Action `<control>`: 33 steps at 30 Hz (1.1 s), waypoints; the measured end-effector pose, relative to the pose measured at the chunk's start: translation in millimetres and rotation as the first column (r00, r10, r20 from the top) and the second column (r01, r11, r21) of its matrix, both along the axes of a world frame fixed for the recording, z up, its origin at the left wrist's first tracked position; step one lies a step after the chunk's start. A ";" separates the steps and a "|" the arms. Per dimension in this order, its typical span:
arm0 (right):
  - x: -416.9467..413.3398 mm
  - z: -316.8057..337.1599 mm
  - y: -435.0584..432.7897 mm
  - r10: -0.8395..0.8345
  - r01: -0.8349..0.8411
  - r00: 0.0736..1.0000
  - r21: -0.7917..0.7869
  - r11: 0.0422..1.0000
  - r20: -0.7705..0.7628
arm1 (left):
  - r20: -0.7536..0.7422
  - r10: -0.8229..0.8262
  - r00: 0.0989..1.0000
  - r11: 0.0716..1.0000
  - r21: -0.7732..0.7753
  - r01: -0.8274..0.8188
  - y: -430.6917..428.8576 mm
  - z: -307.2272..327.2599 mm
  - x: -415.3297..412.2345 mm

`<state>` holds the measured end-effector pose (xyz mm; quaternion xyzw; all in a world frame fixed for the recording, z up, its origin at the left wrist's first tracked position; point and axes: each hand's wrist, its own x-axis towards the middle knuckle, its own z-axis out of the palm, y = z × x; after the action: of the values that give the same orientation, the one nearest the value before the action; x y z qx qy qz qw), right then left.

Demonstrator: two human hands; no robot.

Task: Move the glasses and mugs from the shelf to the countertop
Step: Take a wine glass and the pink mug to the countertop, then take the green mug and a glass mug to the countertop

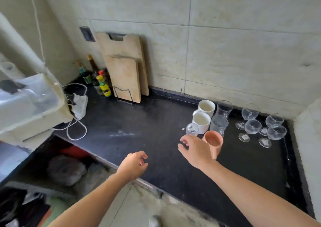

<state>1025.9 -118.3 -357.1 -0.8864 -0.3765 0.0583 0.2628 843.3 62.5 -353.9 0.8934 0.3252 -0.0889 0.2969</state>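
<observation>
Mugs point(201, 120) and glasses point(250, 113): we see them grouped on the table point(139, 122), far right, near the wall.
Pink cup point(213, 141): at the group's front, just beside our right hand point(194, 151).
Right fingers point(183, 140): loosely spread, holding nothing.
Left hand point(132, 164): fingers loosely curled, empty, above the table's front edge.

Pale tiled wall point(225, 53), dark socket point(87, 34). Black bench point(139, 122); two cutting boards point(125, 67) leaning on wall, bottles point(102, 82) beside, white cable point(76, 127).
</observation>
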 end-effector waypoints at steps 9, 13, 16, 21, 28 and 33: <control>-192.6 49.8 142.8 0.619 -0.626 0.770 -0.004 0.780 0.155 | 0.091 0.403 0.911 0.890 0.191 -0.413 25.6 62.5 -254.9; -301.5 64.7 190.5 0.746 -0.766 0.622 -0.011 0.643 0.236 | 0.135 0.561 0.817 0.784 0.230 -0.577 25.6 69.2 -372.2; -388.9 69.9 219.7 0.805 -0.827 0.538 -0.027 0.561 0.250 | 0.133 0.645 0.753 0.710 0.262 -0.654 24.0 68.1 -459.4; -545.3 73.2 261.5 0.873 -0.900 0.413 -0.028 0.434 0.258 | 0.124 0.729 0.673 0.613 0.319 -0.723 32.2 79.8 -609.3; -728.3 88.9 300.8 0.935 -0.974 0.211 -0.016 0.225 0.286 | 0.130 0.873 0.470 0.418 0.296 -0.859 34.0 107.2 -779.0; -814.3 93.3 341.3 0.954 -0.993 0.099 -0.034 0.114 0.283 | 0.148 0.936 0.320 0.287 0.209 -0.935 42.1 103.4 -850.2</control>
<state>211.6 223.0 -263.8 -0.3896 -0.8988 0.0808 0.1840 -6.9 104.5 -250.4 0.5652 0.7937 0.1424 0.1739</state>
